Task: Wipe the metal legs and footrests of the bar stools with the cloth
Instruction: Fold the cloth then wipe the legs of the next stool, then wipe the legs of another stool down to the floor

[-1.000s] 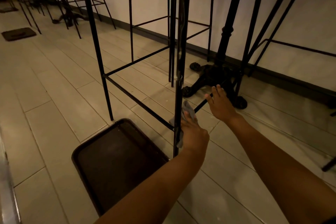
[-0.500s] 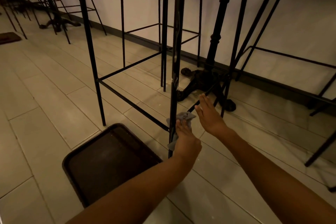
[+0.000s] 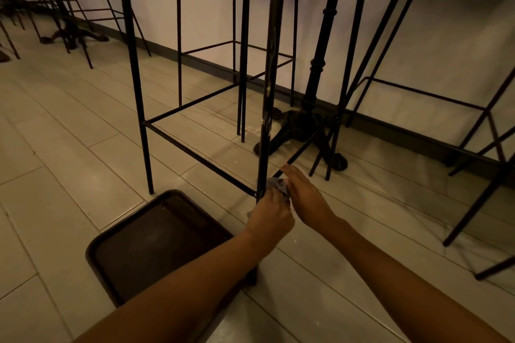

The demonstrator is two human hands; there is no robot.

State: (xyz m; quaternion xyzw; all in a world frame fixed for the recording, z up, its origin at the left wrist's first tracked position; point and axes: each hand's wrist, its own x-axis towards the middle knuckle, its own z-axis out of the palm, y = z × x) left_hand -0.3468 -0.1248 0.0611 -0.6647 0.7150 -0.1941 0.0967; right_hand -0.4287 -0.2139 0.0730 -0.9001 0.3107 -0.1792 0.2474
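A black metal bar stool stands right in front of me; its near leg (image 3: 269,86) runs down the middle of the view and meets the thin footrest bar (image 3: 195,156) low down. My left hand (image 3: 271,217) is closed around a small grey cloth (image 3: 278,184) pressed against that leg at the footrest joint. My right hand (image 3: 305,198) lies flat beside it, fingers touching the cloth's right side and the footrest bar (image 3: 303,147) that runs back to the right.
A dark brown tray (image 3: 156,245) lies on the pale tiled floor just left of my left forearm. A cast-iron table base (image 3: 303,125) stands behind the leg. More stools stand to the right (image 3: 418,92) and far left (image 3: 69,8) along the white wall.
My right hand has drawn in from the footrest bar to the cloth beside my left hand. The left hand has stayed on the leg with the cloth. The view has tilted up slightly.
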